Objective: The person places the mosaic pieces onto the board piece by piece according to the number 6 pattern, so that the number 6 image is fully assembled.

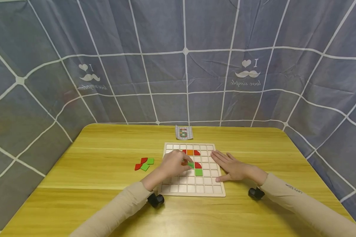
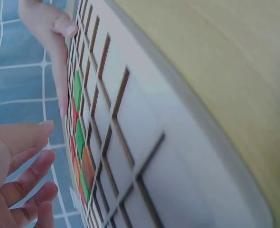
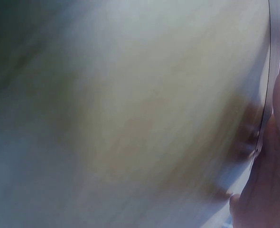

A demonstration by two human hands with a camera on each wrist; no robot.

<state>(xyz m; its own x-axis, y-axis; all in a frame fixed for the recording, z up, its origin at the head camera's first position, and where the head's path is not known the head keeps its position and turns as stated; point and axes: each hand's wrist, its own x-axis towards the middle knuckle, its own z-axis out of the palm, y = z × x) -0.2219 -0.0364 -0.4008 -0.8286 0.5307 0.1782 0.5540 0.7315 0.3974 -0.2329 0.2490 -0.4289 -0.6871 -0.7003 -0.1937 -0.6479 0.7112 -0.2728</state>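
A pale wooden grid board (image 1: pixel 182 188) lies on the table with red, green and orange tiles set in some of its squares. My left hand (image 1: pixel 173 163) hovers over the middle of the board, thumb and fingers loosely bent around nothing. Just by its fingertips is a green square tile (image 1: pixel 191 165); a red quarter-round tile (image 1: pixel 197 165) and another green tile (image 1: pixel 198 172) sit beside that. Farther up, an orange tile (image 1: pixel 190 152) lies between red ones. My right hand (image 1: pixel 232 169) rests flat with spread fingers on the board's right edge. The left hand covers part of the pattern.
Several loose red and green tiles (image 1: pixel 145 167) lie on the table left of the board. Behind the board stands a slightly curled paper card (image 1: pixel 184 133) with a coloured grid pattern. A grey curtain (image 1: pixel 166 72) with white lines hangs behind the wooden table (image 1: pixel 106 141).
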